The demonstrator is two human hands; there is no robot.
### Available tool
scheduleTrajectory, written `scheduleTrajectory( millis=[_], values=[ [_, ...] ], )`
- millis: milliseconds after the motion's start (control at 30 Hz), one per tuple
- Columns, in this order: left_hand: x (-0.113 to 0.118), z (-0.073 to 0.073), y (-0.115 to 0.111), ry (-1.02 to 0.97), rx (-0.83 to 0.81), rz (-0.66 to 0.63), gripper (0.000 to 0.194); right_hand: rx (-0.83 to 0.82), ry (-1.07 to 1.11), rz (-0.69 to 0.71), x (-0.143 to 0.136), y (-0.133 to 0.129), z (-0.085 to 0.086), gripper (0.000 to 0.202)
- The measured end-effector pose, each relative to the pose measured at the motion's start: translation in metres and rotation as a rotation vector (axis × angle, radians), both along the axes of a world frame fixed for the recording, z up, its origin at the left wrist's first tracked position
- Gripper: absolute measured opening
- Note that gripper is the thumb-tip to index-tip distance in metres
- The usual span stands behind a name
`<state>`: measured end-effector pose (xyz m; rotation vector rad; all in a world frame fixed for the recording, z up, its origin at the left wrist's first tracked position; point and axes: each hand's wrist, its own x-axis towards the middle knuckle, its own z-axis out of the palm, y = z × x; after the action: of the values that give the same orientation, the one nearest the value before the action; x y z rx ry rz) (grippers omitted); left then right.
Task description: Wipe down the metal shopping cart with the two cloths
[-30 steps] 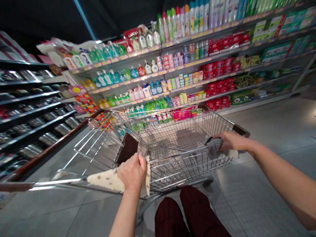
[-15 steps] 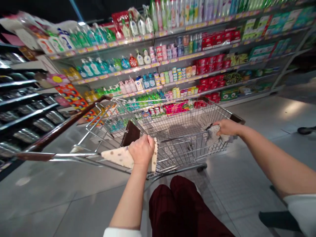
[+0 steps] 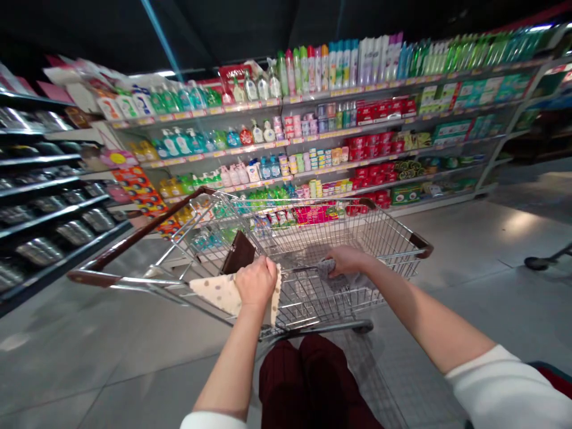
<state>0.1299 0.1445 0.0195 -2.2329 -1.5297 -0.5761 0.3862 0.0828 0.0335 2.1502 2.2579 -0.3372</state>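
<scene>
A metal shopping cart [image 3: 313, 310] stands sideways before me, its brown-gripped handle [image 3: 96, 279] at the left. My left hand [image 3: 257, 281] is closed around the cart's near top rail, with a cream spotted cloth [image 3: 217, 292] bunched under it and draped over the rail. My right hand [image 3: 346, 262] is wrapped round a grey cloth [image 3: 330, 275] on the same rail, farther right. Part of the grey cloth hangs against the wire side. A dark brown flap [image 3: 238, 253] sits in the cart near the handle end.
A long shelf [image 3: 322, 140] of bottles, jars and boxes runs behind the cart. Metal pots [image 3: 42, 251] fill racks at the left. Grey tiled floor [image 3: 143, 363] lies around the cart, and a black caster wheel [image 3: 534, 263] shows at the far right.
My right hand has slid the grey cloth leftward along the near rail, from the far right corner toward the middle. My left hand keeps its hold. The view has tilted up slightly.
</scene>
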Motion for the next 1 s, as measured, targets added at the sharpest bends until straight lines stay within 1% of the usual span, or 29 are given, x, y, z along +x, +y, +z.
scheduleTrajectory(
  millis=[167, 267, 400, 533, 600, 667, 767, 900, 1000],
  values=[
    [-0.005, 0.001, -0.005, 0.003, -0.021, -0.017, 0.047, -0.02, 0.087, 0.028, 0.009, 0.001, -0.005, 0.035],
    [-0.008, 0.001, -0.007, 0.005, -0.047, -0.058, 0.046, -0.086, 0.197, 0.01, 0.01, 0.002, -0.007, 0.036],
    [-0.012, -0.001, -0.009, -0.04, -0.082, -0.097, 0.042, -0.184, 0.315, -0.027, 0.013, 0.004, -0.007, 0.043],
    [-0.015, -0.003, -0.01, -0.102, -0.131, -0.16, 0.041, -0.221, 0.45, -0.03, 0.018, 0.005, -0.013, 0.05],
    [-0.017, -0.005, -0.009, -0.099, -0.148, -0.198, 0.04, -0.258, 0.535, -0.053, 0.019, 0.005, -0.018, 0.047],
    [-0.02, -0.008, -0.007, -0.089, -0.143, -0.224, 0.038, -0.292, 0.606, -0.108, 0.019, 0.005, -0.023, 0.041],
    [-0.023, -0.013, -0.005, -0.087, -0.088, -0.257, 0.034, -0.295, 0.646, -0.184, 0.016, 0.005, -0.025, 0.037],
    [-0.024, -0.019, -0.002, -0.12, 0.063, -0.274, 0.029, -0.242, 0.592, -0.164, 0.012, 0.004, -0.024, 0.035],
    [-0.023, -0.024, -0.001, -0.179, 0.181, -0.302, 0.027, -0.235, 0.583, -0.192, 0.011, 0.005, -0.026, 0.036]
  ],
)
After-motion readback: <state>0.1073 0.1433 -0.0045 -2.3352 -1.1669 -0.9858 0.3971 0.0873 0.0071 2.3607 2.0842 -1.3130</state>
